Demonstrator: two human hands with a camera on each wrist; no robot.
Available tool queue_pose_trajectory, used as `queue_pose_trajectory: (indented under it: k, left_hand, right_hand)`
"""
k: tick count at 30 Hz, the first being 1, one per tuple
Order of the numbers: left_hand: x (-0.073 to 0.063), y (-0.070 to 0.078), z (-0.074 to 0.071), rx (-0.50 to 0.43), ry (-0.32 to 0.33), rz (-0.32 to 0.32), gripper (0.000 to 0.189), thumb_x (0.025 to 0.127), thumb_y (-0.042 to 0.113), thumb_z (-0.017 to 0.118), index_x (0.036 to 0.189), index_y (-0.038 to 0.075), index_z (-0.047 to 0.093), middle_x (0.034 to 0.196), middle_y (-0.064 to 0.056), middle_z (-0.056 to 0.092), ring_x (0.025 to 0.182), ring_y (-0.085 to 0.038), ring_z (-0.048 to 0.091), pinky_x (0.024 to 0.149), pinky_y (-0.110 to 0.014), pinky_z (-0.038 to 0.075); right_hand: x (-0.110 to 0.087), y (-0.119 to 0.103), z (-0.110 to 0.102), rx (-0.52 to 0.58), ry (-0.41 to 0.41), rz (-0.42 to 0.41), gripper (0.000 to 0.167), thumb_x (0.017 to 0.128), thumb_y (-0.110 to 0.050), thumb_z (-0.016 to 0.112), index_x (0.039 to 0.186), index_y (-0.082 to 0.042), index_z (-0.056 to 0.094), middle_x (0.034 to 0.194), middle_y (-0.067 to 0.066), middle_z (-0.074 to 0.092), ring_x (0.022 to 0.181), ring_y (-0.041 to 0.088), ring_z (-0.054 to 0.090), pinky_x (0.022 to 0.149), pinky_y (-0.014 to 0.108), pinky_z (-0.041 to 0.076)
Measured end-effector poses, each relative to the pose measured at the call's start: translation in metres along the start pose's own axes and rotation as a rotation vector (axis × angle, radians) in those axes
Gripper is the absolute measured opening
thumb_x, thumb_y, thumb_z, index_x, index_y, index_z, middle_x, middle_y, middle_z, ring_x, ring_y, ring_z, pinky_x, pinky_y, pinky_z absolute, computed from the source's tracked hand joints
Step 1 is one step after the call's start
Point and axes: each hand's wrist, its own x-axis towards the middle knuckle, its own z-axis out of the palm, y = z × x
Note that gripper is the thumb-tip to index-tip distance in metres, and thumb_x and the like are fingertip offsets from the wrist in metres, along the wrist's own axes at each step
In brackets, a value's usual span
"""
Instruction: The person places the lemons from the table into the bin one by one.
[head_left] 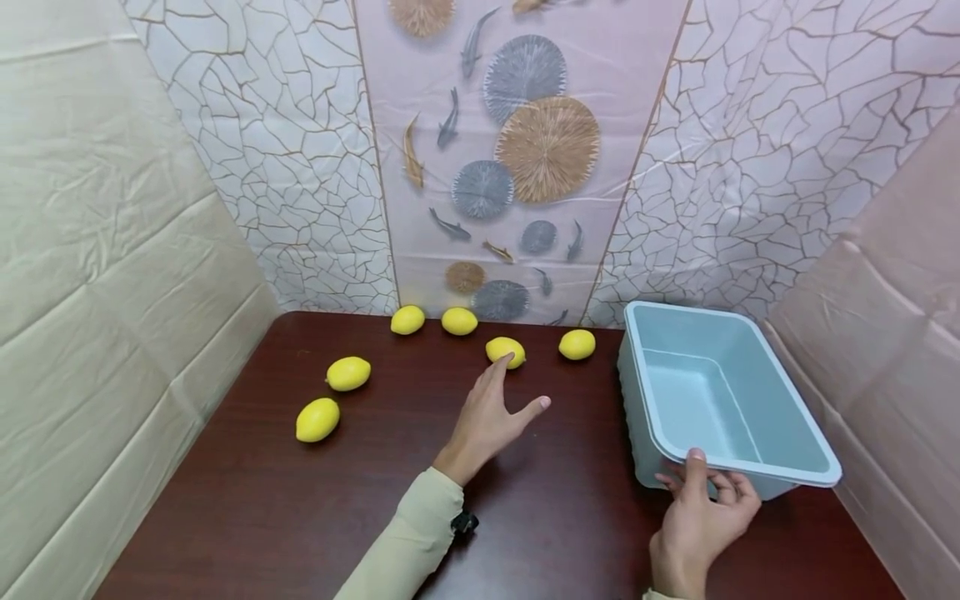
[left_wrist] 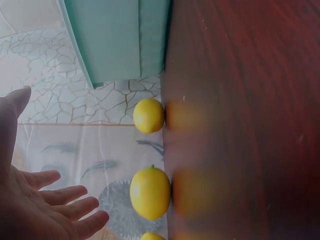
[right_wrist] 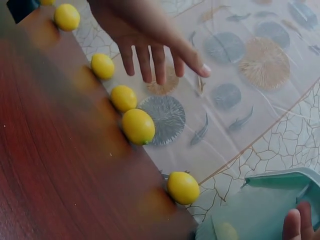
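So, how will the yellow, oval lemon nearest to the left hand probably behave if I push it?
The yellow, oval lemon would probably roll easily, because its sides are rounded. Its longish shape and small nub may make it wobble or curve. The smooth, dark reddish-brown tabletop likely slows it little.

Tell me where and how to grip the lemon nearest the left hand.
Probably round its thick middle, from above: the lemon lies on its side, one tip toward the blue bin, its rounded flanks clear for the left hand's thumb and fingers.
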Motion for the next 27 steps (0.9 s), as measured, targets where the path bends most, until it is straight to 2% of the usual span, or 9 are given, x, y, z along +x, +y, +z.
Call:
queue_pose_trajectory:
  k: [8, 15, 21, 27]
  left_hand:
    - [-0.001, 0.006, 0.015, -0.039, -0.049, 0.008, 0.094, 0.091, 0.071, 0.069, 0.166, 0.028, 0.032, 0.169, 0.003, 0.036, 0.151, -0.027, 0.041, 0.117, -0.055, 0.040]
    - [0.000, 0.011, 0.024, -0.026, -0.067, 0.020, 0.091, 0.092, 0.066, 0.072, 0.165, 0.027, 0.035, 0.168, 0.002, 0.038, 0.149, -0.026, 0.043, 0.116, -0.053, 0.041]
    - [0.000, 0.014, 0.033, -0.029, -0.118, 0.015, 0.093, 0.090, 0.075, 0.067, 0.165, 0.028, 0.034, 0.167, 0.004, 0.039, 0.150, -0.023, 0.043, 0.117, -0.051, 0.042]
    - [-0.001, 0.021, 0.041, -0.065, -0.153, -0.009, 0.090, 0.091, 0.074, 0.066, 0.164, 0.033, 0.034, 0.166, 0.004, 0.040, 0.150, -0.023, 0.042, 0.116, -0.052, 0.041]
  right_hand:
    - [0.001, -0.004, 0.000, 0.057, -0.004, 0.036, 0.038, 0.096, 0.001, 0.071, 0.116, -0.008, 0.040, 0.109, 0.015, 0.043, 0.069, 0.015, 0.066, 0.064, 0.027, 0.061]
    - [-0.002, -0.009, 0.001, 0.181, -0.021, 0.066, 0.042, 0.093, 0.011, 0.070, 0.114, -0.004, 0.037, 0.111, 0.018, 0.040, 0.072, 0.018, 0.064, 0.068, 0.033, 0.063]
    - [-0.009, -0.012, -0.002, 0.092, -0.018, 0.105, 0.041, 0.096, 0.007, 0.068, 0.116, -0.008, 0.035, 0.112, 0.015, 0.039, 0.074, 0.018, 0.063, 0.072, 0.033, 0.063]
    - [-0.017, -0.013, -0.010, 0.065, -0.019, 0.115, 0.042, 0.097, 0.006, 0.068, 0.117, -0.009, 0.035, 0.110, 0.014, 0.040, 0.073, 0.018, 0.066, 0.071, 0.032, 0.063]
